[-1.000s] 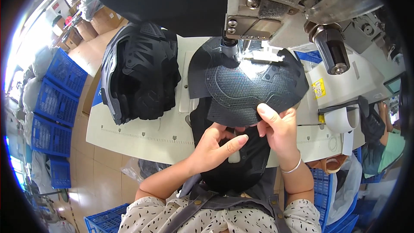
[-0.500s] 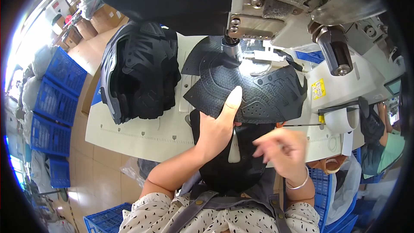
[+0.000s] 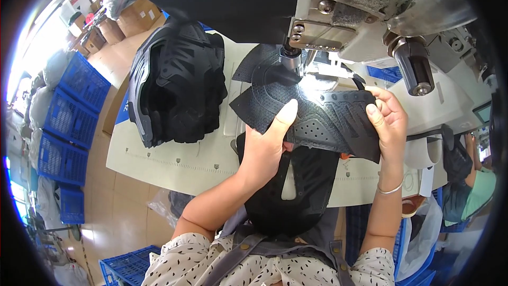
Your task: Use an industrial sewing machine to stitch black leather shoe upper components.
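A black shoe upper (image 3: 312, 127), textured and perforated, lies spread under the presser foot of a sewing machine (image 3: 291, 59). My left hand (image 3: 270, 145) grips its near edge, thumb on top and fingers mostly hidden beneath. At its right end, my right hand (image 3: 389, 122) pinches the edge between thumb and fingers. Between my forearms, a second dark piece with a pale slot (image 3: 291, 196) hangs over the table's front edge. Left of the machine stands a pile of black shoe uppers (image 3: 182, 85).
The pale worktable (image 3: 159, 159) has ruler marks along its front edge. Blue crates (image 3: 63, 148) are stacked at the left, with another blue crate (image 3: 129, 265) low by my left side. A white roll (image 3: 420, 151) sits at the right. Another person (image 3: 473, 185) is at the far right.
My right hand has risen from near the table's front edge to the right end of the shoe upper and taken hold. The upper's right end has tilted; my left hand keeps its grip.
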Tool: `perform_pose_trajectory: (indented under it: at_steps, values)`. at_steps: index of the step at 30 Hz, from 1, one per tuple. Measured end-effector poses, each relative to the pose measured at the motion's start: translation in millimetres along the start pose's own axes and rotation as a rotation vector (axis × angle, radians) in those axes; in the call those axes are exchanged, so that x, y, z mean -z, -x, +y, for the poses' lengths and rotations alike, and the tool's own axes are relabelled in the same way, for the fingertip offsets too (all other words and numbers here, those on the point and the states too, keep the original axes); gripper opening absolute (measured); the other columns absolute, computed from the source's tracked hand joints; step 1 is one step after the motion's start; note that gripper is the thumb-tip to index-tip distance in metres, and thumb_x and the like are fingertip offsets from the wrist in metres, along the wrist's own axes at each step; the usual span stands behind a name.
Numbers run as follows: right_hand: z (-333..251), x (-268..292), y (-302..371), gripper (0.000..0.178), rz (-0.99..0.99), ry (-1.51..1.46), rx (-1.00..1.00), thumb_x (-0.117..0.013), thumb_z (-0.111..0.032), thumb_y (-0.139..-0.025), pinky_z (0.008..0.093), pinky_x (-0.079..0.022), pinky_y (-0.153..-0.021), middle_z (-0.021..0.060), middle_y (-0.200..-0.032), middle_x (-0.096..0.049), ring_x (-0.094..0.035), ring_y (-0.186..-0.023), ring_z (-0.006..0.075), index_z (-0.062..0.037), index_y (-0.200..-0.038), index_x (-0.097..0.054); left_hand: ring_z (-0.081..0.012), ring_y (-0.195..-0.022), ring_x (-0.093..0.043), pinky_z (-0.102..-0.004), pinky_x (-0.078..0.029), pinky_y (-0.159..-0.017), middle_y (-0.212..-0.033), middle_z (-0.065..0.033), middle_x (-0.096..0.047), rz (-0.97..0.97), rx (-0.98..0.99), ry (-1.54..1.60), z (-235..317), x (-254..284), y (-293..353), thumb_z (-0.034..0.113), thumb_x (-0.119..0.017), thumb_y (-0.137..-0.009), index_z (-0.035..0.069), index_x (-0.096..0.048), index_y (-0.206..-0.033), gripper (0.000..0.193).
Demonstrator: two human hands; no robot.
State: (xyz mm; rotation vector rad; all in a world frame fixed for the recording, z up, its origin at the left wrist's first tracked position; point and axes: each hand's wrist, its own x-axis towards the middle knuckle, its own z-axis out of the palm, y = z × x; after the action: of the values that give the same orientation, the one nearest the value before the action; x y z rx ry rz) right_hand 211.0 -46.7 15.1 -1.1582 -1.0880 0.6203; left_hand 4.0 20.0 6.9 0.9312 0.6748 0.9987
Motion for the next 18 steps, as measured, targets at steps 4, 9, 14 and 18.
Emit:
perform_pose_trajectory:
  at_steps: [4,9,14,18]
  values:
    - [-8.2,2.1,-5.6,0.029,-0.048,0.108,0.04,-0.058,-0.003,-0.081,0.0163,-0.04,-0.064,-0.0001,-0.074,-0.057,-0.05,-0.067,0.0034,0.0021,-0.109,-0.055,-0.0046,-0.063,-0.051,-0.021,-0.042,-0.047,-0.08,0.0015,-0.054,0.003,-0.127,0.022,2.4,-4.5,-0.9,0.02,-0.06,-0.084,0.007,-0.055,-0.093,0.016]
    - [-4.0,0.8,-11.6,0.031,-0.026,0.094,0.052,-0.059,-0.004,-0.081,0.017,-0.042,-0.066,0.0015,-0.078,-0.059,-0.052,-0.07,0.0042,0.0026,-0.111,-0.056,-0.001,-0.05,-0.047,-0.0154,-0.033,-0.039,-0.071,0.0039,-0.055,0.084,-0.213,-0.026,0.9,-9.7,-5.0,0.013,-0.062,-0.081,0.01,-0.057,-0.089,0.009]
    - [-2.6,5.0,-10.5,0.031,-0.066,0.063,0.058,-0.059,-0.003,-0.081,0.0168,-0.042,-0.067,0.0026,-0.08,-0.061,-0.053,-0.072,0.0042,0.0025,-0.111,-0.056,-0.0052,-0.069,-0.049,-0.021,-0.043,-0.059,-0.085,0.002,-0.055,0.021,-0.23,-0.054,-0.5,-3.9,-9.4,0.014,-0.059,-0.084,0.003,-0.055,-0.098,0.018]
    - [-1.0,3.7,-10.4,0.03,-0.071,0.08,0.062,-0.059,-0.003,-0.081,0.0161,-0.041,-0.064,0.0012,-0.077,-0.06,-0.051,-0.068,0.0033,0.002,-0.111,-0.056,-0.0048,-0.069,-0.049,-0.0201,-0.042,-0.059,-0.083,0.0026,-0.054,0.031,-0.182,-0.018,2.7,-3.9,-8.3,0.013,-0.059,-0.084,0.004,-0.055,-0.099,0.018]
